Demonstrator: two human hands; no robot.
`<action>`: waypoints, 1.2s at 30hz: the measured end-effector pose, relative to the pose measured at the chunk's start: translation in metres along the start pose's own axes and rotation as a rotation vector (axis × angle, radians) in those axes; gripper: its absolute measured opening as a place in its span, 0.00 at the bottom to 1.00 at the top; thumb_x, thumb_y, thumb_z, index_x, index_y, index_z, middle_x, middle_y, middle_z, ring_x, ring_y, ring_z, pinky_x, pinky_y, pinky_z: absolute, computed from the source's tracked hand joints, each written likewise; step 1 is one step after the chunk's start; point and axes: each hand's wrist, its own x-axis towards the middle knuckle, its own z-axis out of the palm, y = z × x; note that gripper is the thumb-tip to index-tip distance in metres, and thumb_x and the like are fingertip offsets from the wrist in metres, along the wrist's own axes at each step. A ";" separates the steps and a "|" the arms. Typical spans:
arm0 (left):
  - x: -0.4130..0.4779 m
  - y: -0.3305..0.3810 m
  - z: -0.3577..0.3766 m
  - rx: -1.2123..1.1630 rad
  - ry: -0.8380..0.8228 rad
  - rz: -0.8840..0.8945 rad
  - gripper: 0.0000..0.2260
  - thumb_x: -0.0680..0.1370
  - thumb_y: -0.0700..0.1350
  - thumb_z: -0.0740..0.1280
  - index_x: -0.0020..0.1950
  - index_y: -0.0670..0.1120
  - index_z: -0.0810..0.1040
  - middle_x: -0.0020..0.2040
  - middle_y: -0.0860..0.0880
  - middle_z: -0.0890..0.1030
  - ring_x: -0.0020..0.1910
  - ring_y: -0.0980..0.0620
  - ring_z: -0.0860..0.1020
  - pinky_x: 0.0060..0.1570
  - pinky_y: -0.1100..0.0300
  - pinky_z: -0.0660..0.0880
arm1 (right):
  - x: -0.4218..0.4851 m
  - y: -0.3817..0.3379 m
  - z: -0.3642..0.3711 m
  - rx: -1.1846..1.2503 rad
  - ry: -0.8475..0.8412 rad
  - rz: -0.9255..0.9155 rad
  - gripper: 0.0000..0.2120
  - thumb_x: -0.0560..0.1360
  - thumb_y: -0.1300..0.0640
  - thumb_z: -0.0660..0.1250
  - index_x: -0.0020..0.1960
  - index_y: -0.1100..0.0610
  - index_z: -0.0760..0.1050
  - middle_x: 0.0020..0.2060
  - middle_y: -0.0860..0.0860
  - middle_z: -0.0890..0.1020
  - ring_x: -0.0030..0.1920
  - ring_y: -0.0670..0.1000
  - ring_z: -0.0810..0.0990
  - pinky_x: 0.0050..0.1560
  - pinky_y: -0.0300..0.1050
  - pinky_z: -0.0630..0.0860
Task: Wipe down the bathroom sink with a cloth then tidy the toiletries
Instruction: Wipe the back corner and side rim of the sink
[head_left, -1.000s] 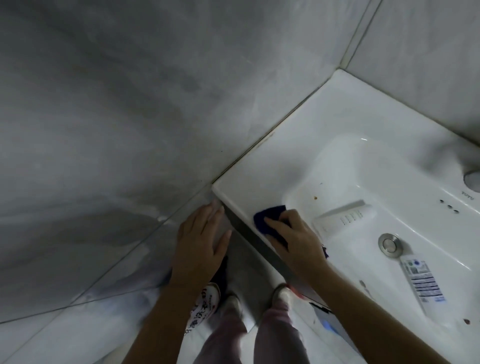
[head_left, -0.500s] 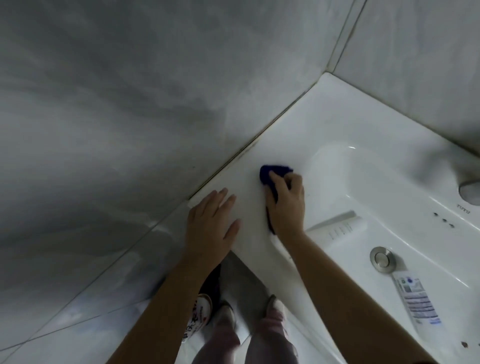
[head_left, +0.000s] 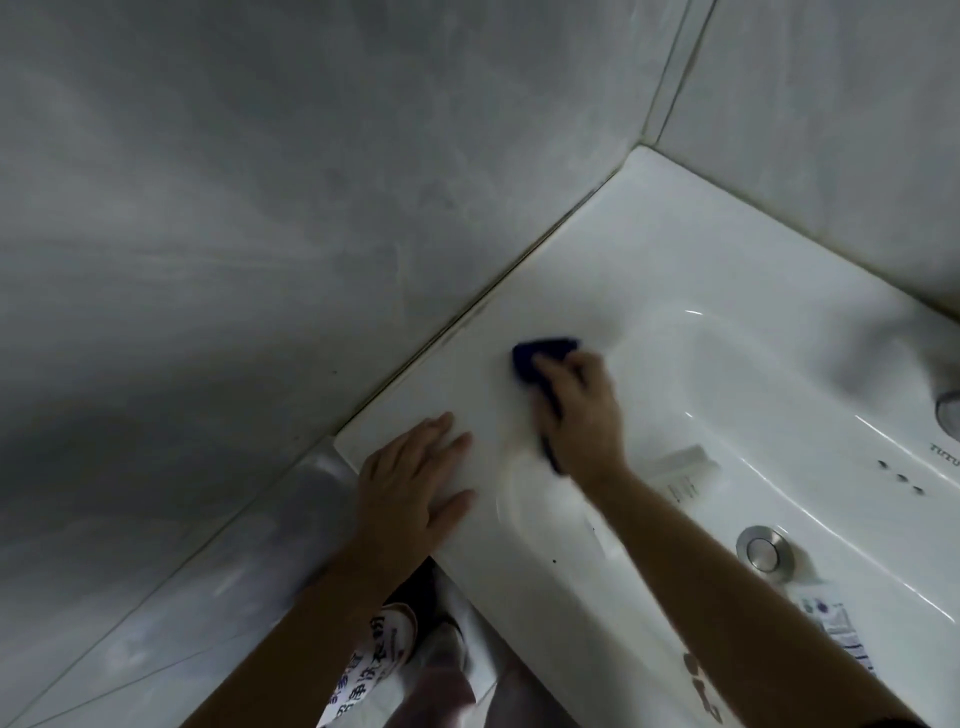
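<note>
A white ceramic sink (head_left: 675, 249) fills the right side of the view. My right hand (head_left: 582, 410) presses a dark blue cloth (head_left: 540, 356) onto the sink's left rim, fingers curled over it. Flat on the rim's near left corner lies my left hand (head_left: 415, 483), fingers straight. Inside the basin a white tube (head_left: 685, 470) rests beside my right wrist. A second tube with blue print (head_left: 836, 631) lies past the metal drain plug (head_left: 763, 548), partly hidden by my right forearm.
Grey tiled walls meet the sink on the left and at the back. Part of the tap base (head_left: 949, 410) shows at the right edge, with three small holes (head_left: 901, 477) below it. My feet and a printed white bag (head_left: 374, 670) are on the floor under the sink.
My right hand has slid the cloth from the sink's front edge up along the left rim toward the wall. My left hand moved from below the corner onto the rim.
</note>
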 end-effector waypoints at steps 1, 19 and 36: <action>0.001 -0.001 0.000 -0.004 0.004 -0.005 0.24 0.73 0.58 0.58 0.63 0.48 0.75 0.66 0.47 0.73 0.63 0.47 0.72 0.58 0.53 0.65 | 0.024 0.015 -0.006 -0.009 0.049 0.138 0.14 0.73 0.59 0.64 0.57 0.62 0.76 0.51 0.62 0.74 0.47 0.59 0.76 0.46 0.49 0.77; -0.022 -0.004 -0.020 -0.187 0.090 -0.014 0.22 0.75 0.52 0.58 0.61 0.41 0.76 0.65 0.42 0.74 0.64 0.42 0.71 0.60 0.44 0.70 | -0.006 -0.013 -0.008 0.278 -0.027 0.467 0.15 0.74 0.60 0.66 0.61 0.57 0.74 0.50 0.49 0.66 0.45 0.41 0.69 0.50 0.28 0.62; -0.059 -0.007 -0.043 -0.175 0.138 0.056 0.21 0.75 0.50 0.57 0.59 0.38 0.76 0.64 0.38 0.74 0.63 0.39 0.71 0.58 0.41 0.71 | -0.097 -0.048 -0.035 0.194 -0.457 0.377 0.14 0.75 0.52 0.64 0.60 0.45 0.74 0.48 0.47 0.74 0.47 0.51 0.74 0.48 0.40 0.65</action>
